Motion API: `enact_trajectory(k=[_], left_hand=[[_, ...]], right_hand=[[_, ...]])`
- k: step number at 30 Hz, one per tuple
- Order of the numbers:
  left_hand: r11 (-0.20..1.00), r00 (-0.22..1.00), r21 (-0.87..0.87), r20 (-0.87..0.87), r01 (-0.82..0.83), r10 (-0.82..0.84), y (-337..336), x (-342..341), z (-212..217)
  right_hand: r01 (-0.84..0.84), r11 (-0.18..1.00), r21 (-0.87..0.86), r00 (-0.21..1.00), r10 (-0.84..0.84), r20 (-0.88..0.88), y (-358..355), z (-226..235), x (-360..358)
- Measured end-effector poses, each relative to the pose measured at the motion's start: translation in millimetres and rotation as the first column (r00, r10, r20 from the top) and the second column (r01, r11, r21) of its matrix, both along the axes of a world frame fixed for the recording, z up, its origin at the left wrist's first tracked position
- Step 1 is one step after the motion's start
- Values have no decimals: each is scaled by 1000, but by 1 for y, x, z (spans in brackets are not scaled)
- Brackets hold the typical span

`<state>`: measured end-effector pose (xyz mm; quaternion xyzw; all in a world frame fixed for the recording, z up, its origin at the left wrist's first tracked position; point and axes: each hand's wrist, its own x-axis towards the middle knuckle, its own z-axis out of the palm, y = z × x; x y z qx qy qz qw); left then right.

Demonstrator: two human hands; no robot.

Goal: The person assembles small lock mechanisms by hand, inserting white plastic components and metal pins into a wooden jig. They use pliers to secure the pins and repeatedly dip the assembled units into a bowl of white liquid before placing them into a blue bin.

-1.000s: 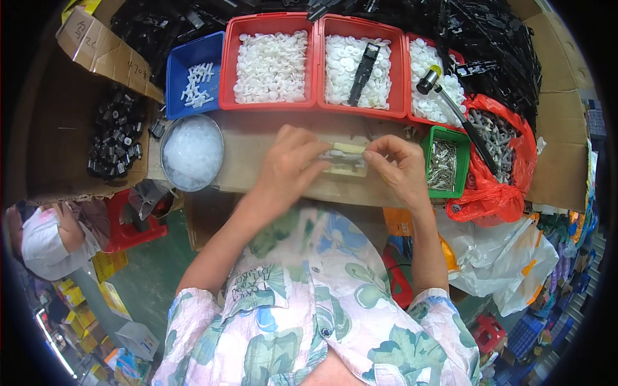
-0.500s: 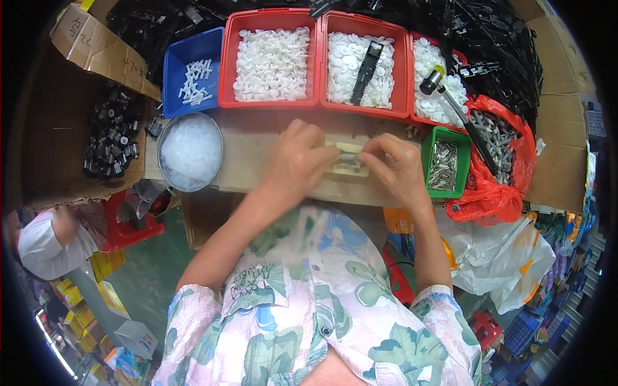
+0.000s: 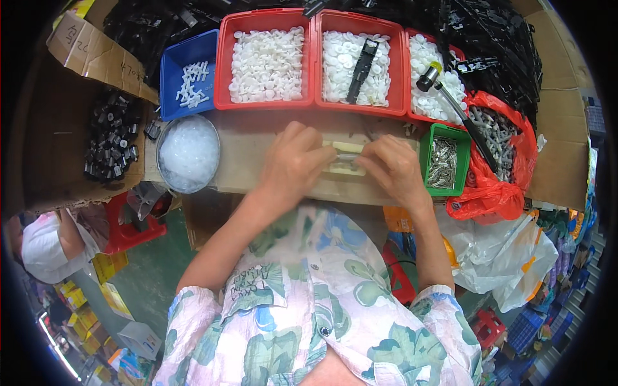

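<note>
In front of me a pale cream block [image 3: 343, 147] lies on a cardboard-covered bench. Across its middle is a small grey rod-shaped part [image 3: 347, 157], partly covered by my fingertips. My left hand [image 3: 295, 159] is closed, its thumb and forefinger pinched at the part's left end. At the other end, my right hand [image 3: 394, 168] has its thumb and fingers pressed together on it. The exact shape of the part is too small to make out. Just right of my right hand stands a green bin [image 3: 461, 188] of small metal pins.
Red bins [image 3: 315, 96] of white plastic discs line the far side, a black slotted part [image 3: 363, 72] lying on one. A blue bin [image 3: 168, 83] and a bowl [image 3: 188, 154] of whitish contents stand left. A hammer [image 3: 465, 116] rests near a red bag [image 3: 499, 202] of grey parts.
The fingers of my right hand have drawn closer together over the part. My left hand has hardly moved. The person at the lower left has shifted an arm.
</note>
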<state>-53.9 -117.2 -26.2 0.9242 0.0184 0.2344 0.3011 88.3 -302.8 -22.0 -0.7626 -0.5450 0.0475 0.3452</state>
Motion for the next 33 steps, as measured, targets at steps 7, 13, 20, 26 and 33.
enact_trajectory(k=[7,13,20,26,33], left_hand=[[1000,1000,8,-22,-4,4,1,-1,-1],[1000,1000,-18,-29,6,-6,0,-2,3],[993,999,-117,50,-10,16,7,-7,7],[863,993,-495,-9,-105,116,17,-8,11],[354,986,-929,-52,-106,161,13,-1,26]], right_hand=[[72,996,45,988,-65,-139,13,21,8],[215,974,65,921,-224,320,66,21,44],[403,914,-39,882,-377,283,88,8,59],[338,939,58,939,-333,-87,73,35,38],[3,1000,-18,574,-17,-819,34,57,3]])
